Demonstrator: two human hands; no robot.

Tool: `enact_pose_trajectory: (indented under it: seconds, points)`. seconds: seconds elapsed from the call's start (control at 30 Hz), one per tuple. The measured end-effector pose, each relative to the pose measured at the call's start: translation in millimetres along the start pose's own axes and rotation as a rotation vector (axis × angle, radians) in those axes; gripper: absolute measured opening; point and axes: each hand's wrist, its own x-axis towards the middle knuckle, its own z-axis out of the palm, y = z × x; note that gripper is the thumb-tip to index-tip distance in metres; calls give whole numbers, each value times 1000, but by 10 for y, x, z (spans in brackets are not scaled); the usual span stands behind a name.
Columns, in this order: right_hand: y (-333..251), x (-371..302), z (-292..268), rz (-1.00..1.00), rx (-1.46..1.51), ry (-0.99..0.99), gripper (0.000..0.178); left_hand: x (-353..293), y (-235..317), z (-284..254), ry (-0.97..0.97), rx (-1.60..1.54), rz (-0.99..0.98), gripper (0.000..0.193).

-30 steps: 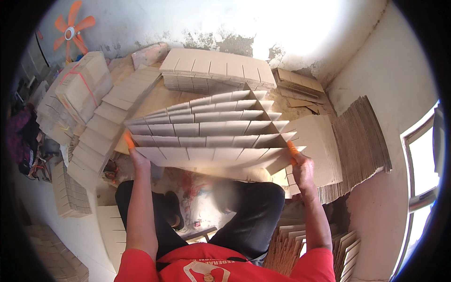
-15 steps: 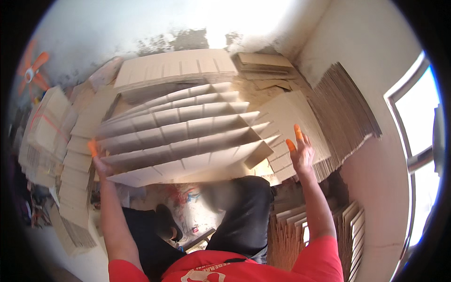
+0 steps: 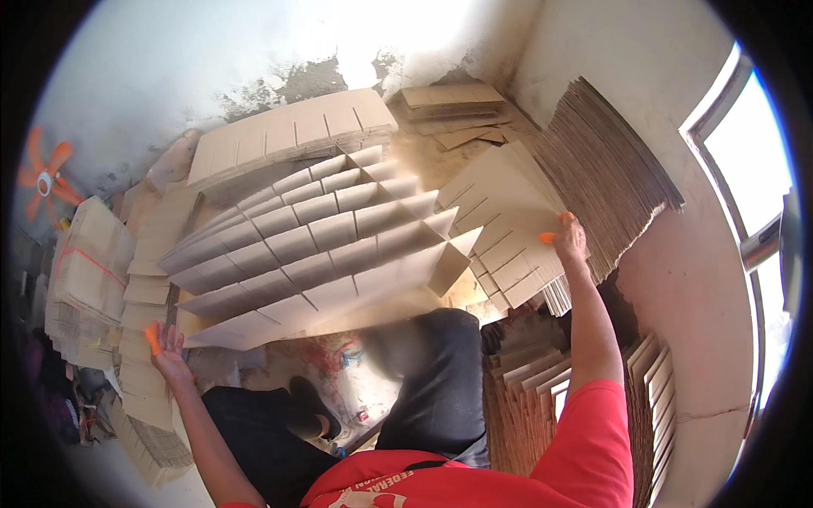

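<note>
A partly assembled cardboard divider grid [image 3: 326, 233] lies before me, its long slotted strips standing upright and crossed by other strips. Beside its near left corner is my left hand [image 3: 172, 357], open, fingers spread, with orange covering on a fingertip; it holds nothing. On the right, my right hand [image 3: 572, 241] has closed at the edge of a slotted cardboard sheet [image 3: 508, 216] on top of a stack. Orange covers its thumb and a fingertip. The sheet's far edge is smeared by motion, and the fingers beneath it are hidden.
Slotted cardboard is stacked at the back [image 3: 292, 127], and a tall stack of sheets [image 3: 601, 178] leans along the right wall. More sheets [image 3: 529, 398] stand upright beside my right leg. Bundled cardboard [image 3: 93, 262] and an orange fan [image 3: 47, 180] are at the left.
My left hand has come away from the grid's left end and moved nearer to me. My right hand has moved outward and closed on the sheet's edge. More cross strips show in the grid.
</note>
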Motion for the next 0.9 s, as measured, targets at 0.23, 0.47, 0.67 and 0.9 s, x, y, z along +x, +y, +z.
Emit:
enact_pose_trajectory:
  seconds: [0.23,0.47,0.67,0.9]
  points:
    - [-37,-42,-368,-16,87,-34,32,-355,325,583,-107,214,289,43]
    - [-167,86,-634,138,793,-86,16,-1273,763,1850,-530,462,581,37]
    - [-531,216,-1671,-262,734,206,8,-1820,717,2480,-795,680,930,43]
    - [-2076,-296,-2551,-480,997,-171,55,-2004,325,2852,-987,903,891,36]
